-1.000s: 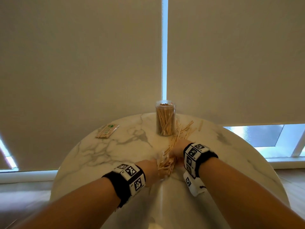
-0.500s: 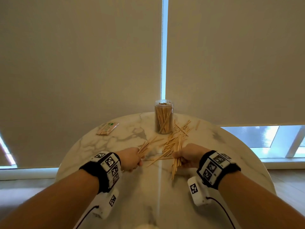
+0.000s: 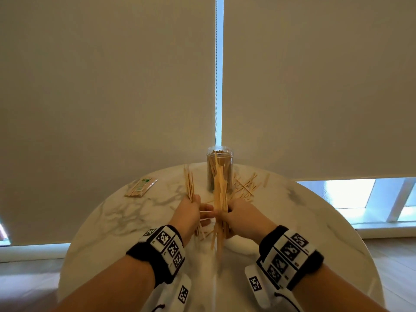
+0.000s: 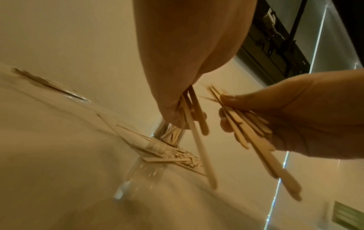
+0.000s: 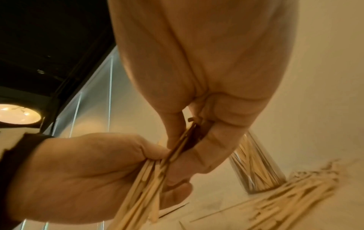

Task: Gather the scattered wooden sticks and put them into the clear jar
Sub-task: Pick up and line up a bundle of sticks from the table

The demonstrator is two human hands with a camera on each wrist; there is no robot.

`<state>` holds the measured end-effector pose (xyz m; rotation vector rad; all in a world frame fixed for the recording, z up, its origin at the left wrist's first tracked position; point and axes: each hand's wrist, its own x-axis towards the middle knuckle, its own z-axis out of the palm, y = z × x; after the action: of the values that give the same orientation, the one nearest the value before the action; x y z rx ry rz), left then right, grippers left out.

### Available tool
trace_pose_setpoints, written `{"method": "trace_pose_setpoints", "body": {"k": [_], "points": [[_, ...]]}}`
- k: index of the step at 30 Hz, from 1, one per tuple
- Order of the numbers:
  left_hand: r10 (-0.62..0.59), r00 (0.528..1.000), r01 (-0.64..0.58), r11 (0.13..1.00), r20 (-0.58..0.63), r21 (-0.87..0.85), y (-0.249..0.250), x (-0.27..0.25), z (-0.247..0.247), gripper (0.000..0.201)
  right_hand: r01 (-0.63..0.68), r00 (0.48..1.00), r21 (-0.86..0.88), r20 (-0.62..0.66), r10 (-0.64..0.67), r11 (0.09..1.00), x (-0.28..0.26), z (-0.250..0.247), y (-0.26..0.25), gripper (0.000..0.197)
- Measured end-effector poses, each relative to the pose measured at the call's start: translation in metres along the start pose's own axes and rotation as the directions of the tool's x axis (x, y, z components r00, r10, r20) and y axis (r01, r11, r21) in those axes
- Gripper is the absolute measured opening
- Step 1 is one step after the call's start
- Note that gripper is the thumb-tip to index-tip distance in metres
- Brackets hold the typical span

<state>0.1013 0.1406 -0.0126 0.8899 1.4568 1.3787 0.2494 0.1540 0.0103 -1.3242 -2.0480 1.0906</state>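
Observation:
The clear jar [image 3: 219, 170], packed with wooden sticks, stands upright at the table's far edge. My right hand [image 3: 227, 216] grips a thick bundle of sticks [image 3: 219, 194] that stands upright just in front of the jar. My left hand [image 3: 201, 212] holds a few sticks [image 3: 188, 185], fanned upward, close beside the right hand. In the left wrist view the left fingers [image 4: 173, 115] pinch sticks [image 4: 197, 124], and the right hand [image 4: 295, 118] holds its bundle [image 4: 254, 133]. Loose sticks [image 3: 245, 188] lie right of the jar and below the hands. The jar [image 5: 254, 163] and loose sticks [image 5: 285, 194] also show in the right wrist view.
A sealed packet of sticks [image 3: 140, 188] lies at the far left of the round marble table [image 3: 112, 221]. Roller blinds hang right behind the table's far edge. Wooden floor shows on both sides below the table rim.
Half a second ago the hands were apart on the table among the sticks. Now both have risen and come together at the middle, each holding sticks upright.

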Motion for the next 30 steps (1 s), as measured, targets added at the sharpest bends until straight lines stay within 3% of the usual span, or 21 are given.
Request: {"method": "trace_pose_setpoints", "body": {"k": [5,11,16,20,23,26,30], "points": [[0.089,0.996,-0.084,0.986,0.027,-0.145,0.01,0.009,0.015,0.037,0.157,0.987,-0.136,0.066,-0.149,0.978,0.01,0.002,-0.012,0.018],[0.035,0.994,-0.008,0.968,0.102,-0.251,0.015,0.03,0.022,0.047,0.151,0.988,-0.373,0.072,-0.133,0.916,0.044,-0.008,-0.018,0.023],[0.107,0.988,-0.081,0.974,0.115,-0.211,0.018,0.057,0.022,0.029,0.198,0.98,-0.577,0.103,-0.17,0.792,0.07,-0.008,-0.02,0.028],[0.14,0.99,-0.124,0.951,0.036,-0.283,0.018,0.079,0.02,0.024,0.18,0.983,-0.473,0.049,-0.179,0.862,0.081,-0.011,-0.012,0.026],[0.169,0.984,-0.173,0.879,-0.049,-0.443,0.014,0.092,0.016,0.017,0.098,0.993,-0.449,0.099,-0.06,0.888,0.08,-0.015,-0.003,0.02],[0.183,0.977,-0.211,0.81,-0.105,-0.547,0.01,0.1,0.012,0.014,0.018,0.988,-0.287,0.154,0.028,0.958,0.082,-0.015,0.003,0.019],[0.181,0.971,-0.24,0.747,-0.157,-0.621,0.01,0.102,0.013,0.018,0.036,0.988,-0.175,0.152,-0.009,0.984,0.084,-0.016,0.007,0.016]]}}
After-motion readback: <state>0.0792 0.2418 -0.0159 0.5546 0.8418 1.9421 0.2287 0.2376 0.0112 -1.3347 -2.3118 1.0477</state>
